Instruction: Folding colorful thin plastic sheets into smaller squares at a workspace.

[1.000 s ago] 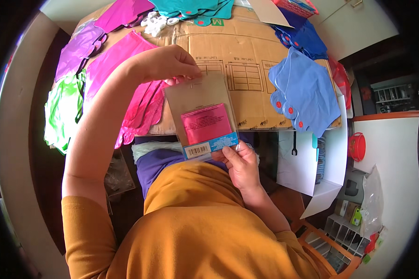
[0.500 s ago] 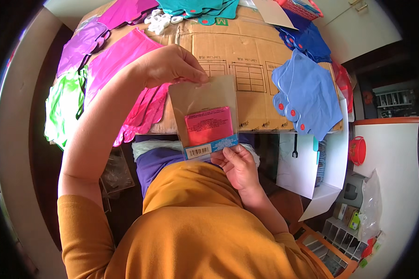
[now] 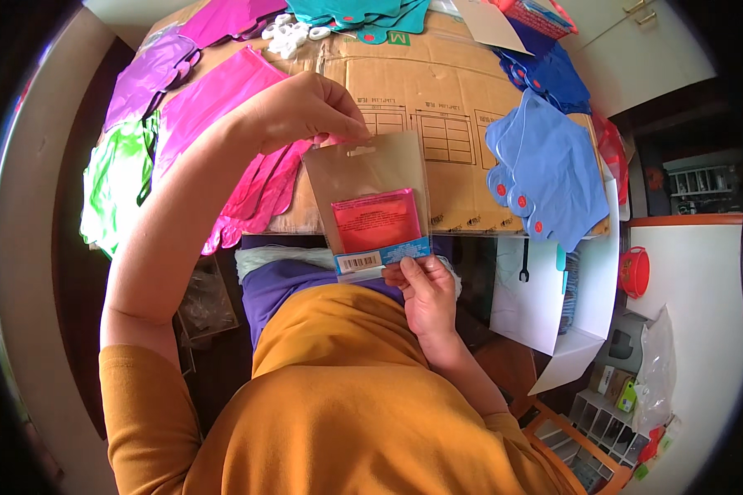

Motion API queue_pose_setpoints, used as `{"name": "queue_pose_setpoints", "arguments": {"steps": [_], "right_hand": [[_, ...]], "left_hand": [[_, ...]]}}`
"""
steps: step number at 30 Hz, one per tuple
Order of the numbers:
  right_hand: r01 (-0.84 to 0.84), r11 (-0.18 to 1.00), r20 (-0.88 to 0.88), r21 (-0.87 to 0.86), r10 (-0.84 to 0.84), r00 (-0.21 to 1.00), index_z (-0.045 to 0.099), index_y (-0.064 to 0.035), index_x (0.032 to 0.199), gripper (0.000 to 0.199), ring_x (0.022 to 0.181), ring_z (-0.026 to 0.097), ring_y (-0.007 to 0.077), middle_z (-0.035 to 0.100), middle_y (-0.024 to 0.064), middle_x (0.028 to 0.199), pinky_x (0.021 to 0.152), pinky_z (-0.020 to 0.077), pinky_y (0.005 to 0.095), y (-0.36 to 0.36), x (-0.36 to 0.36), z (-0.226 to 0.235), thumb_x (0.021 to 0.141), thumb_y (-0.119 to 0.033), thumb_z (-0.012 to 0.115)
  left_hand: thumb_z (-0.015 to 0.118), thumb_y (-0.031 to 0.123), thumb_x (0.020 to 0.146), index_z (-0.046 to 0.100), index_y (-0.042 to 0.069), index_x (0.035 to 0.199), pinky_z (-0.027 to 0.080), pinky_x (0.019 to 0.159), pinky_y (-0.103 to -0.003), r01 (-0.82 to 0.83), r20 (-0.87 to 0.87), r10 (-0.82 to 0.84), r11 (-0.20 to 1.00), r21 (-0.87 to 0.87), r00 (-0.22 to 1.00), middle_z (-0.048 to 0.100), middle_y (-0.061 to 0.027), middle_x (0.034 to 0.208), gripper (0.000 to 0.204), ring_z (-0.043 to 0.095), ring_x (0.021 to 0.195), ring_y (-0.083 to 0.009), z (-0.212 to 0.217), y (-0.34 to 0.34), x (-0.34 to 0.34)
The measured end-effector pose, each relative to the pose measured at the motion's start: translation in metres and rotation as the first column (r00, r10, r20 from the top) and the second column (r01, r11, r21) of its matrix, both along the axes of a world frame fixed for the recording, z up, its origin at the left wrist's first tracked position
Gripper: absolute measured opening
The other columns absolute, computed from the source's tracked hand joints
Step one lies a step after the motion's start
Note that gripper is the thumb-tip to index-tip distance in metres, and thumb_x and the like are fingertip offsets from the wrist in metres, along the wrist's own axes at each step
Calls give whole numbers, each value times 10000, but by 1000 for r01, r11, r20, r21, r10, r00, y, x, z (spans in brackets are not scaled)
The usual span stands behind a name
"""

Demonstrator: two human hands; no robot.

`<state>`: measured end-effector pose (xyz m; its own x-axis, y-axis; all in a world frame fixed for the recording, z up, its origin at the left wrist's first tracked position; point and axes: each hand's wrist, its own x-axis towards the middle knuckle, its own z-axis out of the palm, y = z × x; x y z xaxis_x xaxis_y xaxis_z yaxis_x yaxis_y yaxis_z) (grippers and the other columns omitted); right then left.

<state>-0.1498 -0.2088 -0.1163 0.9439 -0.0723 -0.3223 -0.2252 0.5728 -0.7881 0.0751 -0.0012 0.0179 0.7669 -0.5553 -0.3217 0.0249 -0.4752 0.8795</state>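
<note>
A clear plastic packet [image 3: 380, 172] hangs upright in front of my lap, tilted slightly. Inside it lie a folded pink piece [image 3: 376, 221] with dark print and a blue card strip [image 3: 400, 251] with a barcode along the bottom. My left hand [image 3: 309, 111] reaches over from the left, its thumb and forefinger pinched at the packet's top edge beside the hang hole. At the lower right corner, my right hand [image 3: 428, 293] grips the packet with the thumb in front; its other fingers are partly hidden behind.
A large cardboard box [image 3: 462, 70] forms the work surface. Around its edges lie pink sheets [image 3: 215, 103], green ones [image 3: 117, 186], purple ones [image 3: 147, 78], teal ones [image 3: 347, 12] and light blue ones [image 3: 553, 165]. White rings [image 3: 287, 37] sit at the back. An open white box [image 3: 524, 297] stands right.
My left fingertips have shifted up to the packet's top edge, uncovering the hang hole. The packet has moved slightly right. My right hand still holds its lower corner.
</note>
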Motion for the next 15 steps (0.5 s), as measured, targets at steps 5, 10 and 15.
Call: {"name": "queue_pose_setpoints", "arguments": {"steps": [5, 10, 15], "right_hand": [[54, 998, 1, 31, -55, 999, 647, -6, 962, 134, 782, 686, 178, 714, 111, 911, 735, 550, 312, 3, -1, 2, 939, -136, 673], [56, 998, -5, 12, -56, 998, 643, -44, 956, 97, 756, 677, 173, 713, 96, 882, 728, 549, 316, 6, 0, 5, 938, -135, 671], [27, 1000, -10, 12, -27, 1000, 642, -39, 958, 101, 759, 670, 169, 708, 95, 884, 732, 549, 311, 10, 3, 11, 937, -133, 673]], "left_hand": [[731, 223, 894, 712, 22, 967, 426, 585, -189, -84, -109, 80, 996, -28, 991, 667, 17, 764, 215, 568, 659, -36, 5, -5, -9], [702, 192, 914, 704, 15, 1002, 452, 604, -196, 1, 18, -2, 999, 38, 1000, 677, 14, 804, 197, 586, 672, -42, -5, -2, -8], [667, 182, 938, 702, 9, 1007, 499, 660, -225, -86, -66, 81, 993, -82, 995, 696, -12, 841, 189, 625, 722, -61, -11, -8, -7]]}}
